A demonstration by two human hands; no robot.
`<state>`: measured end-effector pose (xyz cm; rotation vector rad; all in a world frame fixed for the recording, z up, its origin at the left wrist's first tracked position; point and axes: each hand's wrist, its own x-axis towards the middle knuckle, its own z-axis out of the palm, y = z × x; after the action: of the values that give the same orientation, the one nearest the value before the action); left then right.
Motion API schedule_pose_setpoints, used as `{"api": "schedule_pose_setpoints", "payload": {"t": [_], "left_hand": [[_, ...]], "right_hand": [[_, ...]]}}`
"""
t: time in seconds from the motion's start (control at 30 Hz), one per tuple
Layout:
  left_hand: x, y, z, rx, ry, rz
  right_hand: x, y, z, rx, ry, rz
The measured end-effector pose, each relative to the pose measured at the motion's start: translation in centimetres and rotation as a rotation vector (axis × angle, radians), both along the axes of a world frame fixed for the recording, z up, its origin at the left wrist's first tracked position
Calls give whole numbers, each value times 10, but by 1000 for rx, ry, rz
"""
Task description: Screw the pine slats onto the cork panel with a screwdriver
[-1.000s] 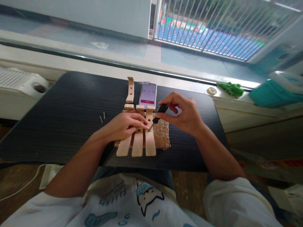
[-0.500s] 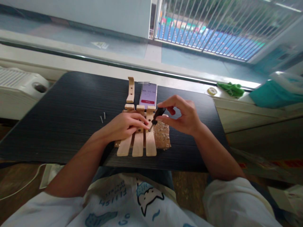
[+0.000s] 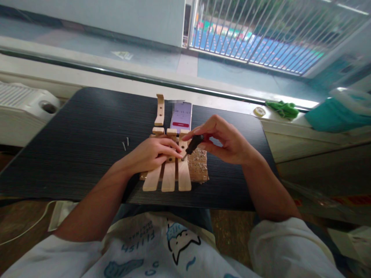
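My left hand (image 3: 149, 150) lies with outstretched fingers across a row of three pale wooden hook-shaped pieces (image 3: 169, 179). Its fingertips rest near a hole in the right-hand piece. Between the thumb and fingers of my right hand (image 3: 227, 141) is a black-handled screwdriver (image 3: 194, 143). The screwdriver is tilted, its tip at that lower hole; whether a screw sits there is too small to tell. Beneath the pieces lies a brown block wrapped in shiny film (image 3: 199, 166). Another wooden hook piece (image 3: 160, 110) with two holes stands apart behind the row.
Two loose screws (image 3: 125, 143) lie left of my left hand on the black table (image 3: 87, 154). A phone (image 3: 182, 116) showing a timer lies behind the row. On the windowsill are a tape roll (image 3: 259, 111) and a green cloth (image 3: 282, 110), near a teal container (image 3: 330, 114).
My right hand's fingers have shifted on the screwdriver handle, the index finger reaching further left. The handle leans more to the right. My left hand has stayed in place.
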<state>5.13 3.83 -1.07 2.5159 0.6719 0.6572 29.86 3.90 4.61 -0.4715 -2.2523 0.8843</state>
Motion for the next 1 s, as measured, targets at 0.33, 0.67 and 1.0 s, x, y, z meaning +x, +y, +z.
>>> {"api": "schedule_pose_setpoints", "payload": {"t": [0.33,0.67,1.0], "left_hand": [[1,0,0,-2,-4,5],[2,0,1,-34,1,13],[2,0,1,-60,-1,18]], "right_hand": [[1,2,-2,-2,-5,-141],[-6,1,-1,129,70,-243],[-11,0,-4,292,103,-343]]}}
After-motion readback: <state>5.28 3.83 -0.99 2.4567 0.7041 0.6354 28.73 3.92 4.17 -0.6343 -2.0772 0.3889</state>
